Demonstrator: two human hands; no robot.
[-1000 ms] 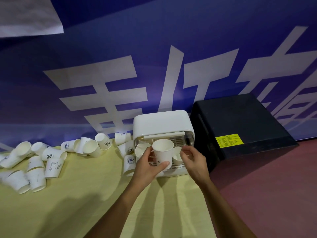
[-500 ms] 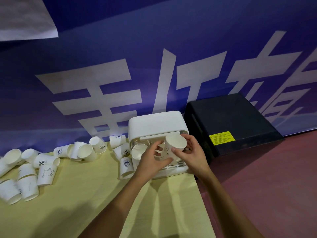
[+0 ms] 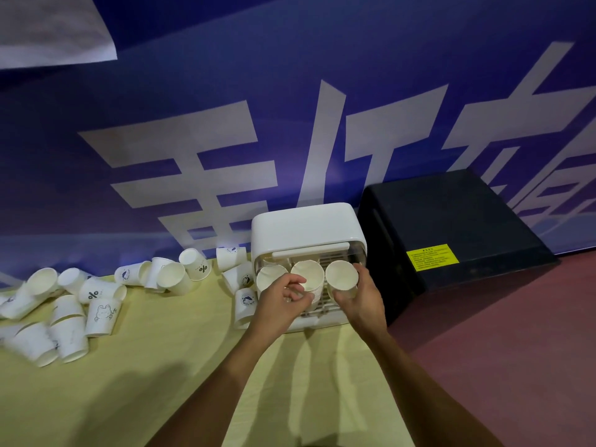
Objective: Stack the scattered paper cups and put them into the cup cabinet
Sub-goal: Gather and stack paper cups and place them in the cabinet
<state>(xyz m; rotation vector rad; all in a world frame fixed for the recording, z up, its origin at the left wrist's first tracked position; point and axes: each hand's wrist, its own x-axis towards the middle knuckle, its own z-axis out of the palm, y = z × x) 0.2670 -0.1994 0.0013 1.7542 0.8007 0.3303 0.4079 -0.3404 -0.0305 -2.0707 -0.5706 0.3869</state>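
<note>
The white cup cabinet (image 3: 306, 227) stands at the back of the yellow table (image 3: 161, 382) with its front open. Three cup stacks lie on their sides on its rack, mouths toward me: the left stack (image 3: 270, 277), the middle stack (image 3: 308, 274) and the right stack (image 3: 342, 275). My right hand (image 3: 364, 298) grips the right stack from below and the side. My left hand (image 3: 283, 301) has curled fingers at the lower rim of the middle stack. Several loose white paper cups (image 3: 96, 304) lie scattered to the left of the cabinet.
A black box (image 3: 451, 227) with a yellow label stands right of the cabinet, close against it. A blue banner with white characters (image 3: 290, 124) forms the wall behind. Red floor (image 3: 516, 366) lies beyond the table's right edge.
The stack went from upright in my left hand to lying in the cabinet's right slot, held by my right hand. My left hand moved to the middle stack.
</note>
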